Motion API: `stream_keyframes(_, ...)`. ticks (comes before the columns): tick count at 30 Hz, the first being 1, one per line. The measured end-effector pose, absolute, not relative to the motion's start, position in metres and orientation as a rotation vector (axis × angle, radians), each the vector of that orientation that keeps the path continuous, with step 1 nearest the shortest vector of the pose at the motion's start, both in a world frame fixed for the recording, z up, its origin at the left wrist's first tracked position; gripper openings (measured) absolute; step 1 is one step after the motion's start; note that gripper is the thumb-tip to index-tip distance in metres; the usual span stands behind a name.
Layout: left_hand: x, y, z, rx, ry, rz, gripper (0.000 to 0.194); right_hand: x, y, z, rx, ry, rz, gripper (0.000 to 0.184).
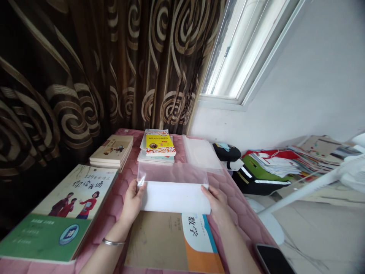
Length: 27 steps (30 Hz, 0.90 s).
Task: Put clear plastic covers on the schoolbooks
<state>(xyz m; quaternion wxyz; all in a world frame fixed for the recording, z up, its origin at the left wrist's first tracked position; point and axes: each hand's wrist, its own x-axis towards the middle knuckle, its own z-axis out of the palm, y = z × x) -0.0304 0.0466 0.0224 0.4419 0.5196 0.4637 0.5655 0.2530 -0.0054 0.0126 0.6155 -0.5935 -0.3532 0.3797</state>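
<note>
My left hand (pixel 131 202) and my right hand (pixel 217 202) each pinch one end of a clear plastic book cover (pixel 173 176) with a white folded flap (pixel 175 198). The cover is held across the top edge of a brown, white and orange textbook (pixel 171 243) that lies flat on the pink quilted surface (pixel 119 186) right in front of me. Both hands have fingers curled on the cover's side edges. A silver bracelet (pixel 112 242) sits on my left wrist.
A green and white book (pixel 59 213) lies at the left, a beige book stack (pixel 112 150) behind it, and a yellow book (pixel 159 144) on a stack at the back. More clear covers (pixel 201 152) lie at the back right. A phone (pixel 272 258) rests at the right edge. Dark curtain behind; papers piled on the right.
</note>
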Motion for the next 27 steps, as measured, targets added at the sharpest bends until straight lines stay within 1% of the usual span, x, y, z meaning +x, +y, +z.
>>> stream_keyframes(4, -0.031, 0.044, 0.026, 1.259, 1.157, 1.392, 0.028, 0.252, -0.005, 0.013, -1.399, -0.836, 0.852, 0.041)
stream_keyframes(8, -0.033, 0.044, 0.021, 1.218, 1.136, 1.387, 0.023, 0.251, -0.006, 0.016, -1.413, -0.838, 0.804, 0.039)
stream_keyframes(13, -0.033, 0.048, 0.015, 1.157, 1.107, 1.402, 0.027, 0.249, -0.010, 0.016, -1.334, -0.884, 0.770, 0.033)
stream_keyframes(22, -0.031, 0.043, 0.024, 1.134, 1.132, 1.407, 0.024, 0.249, -0.006, 0.004, -1.400, -0.930, 0.690, 0.042)
stream_keyframes(27, -0.031, 0.046, 0.019, 1.098, 1.111, 1.407, 0.027, 0.247, -0.008, 0.002, -1.348, -0.901, 0.697, 0.039)
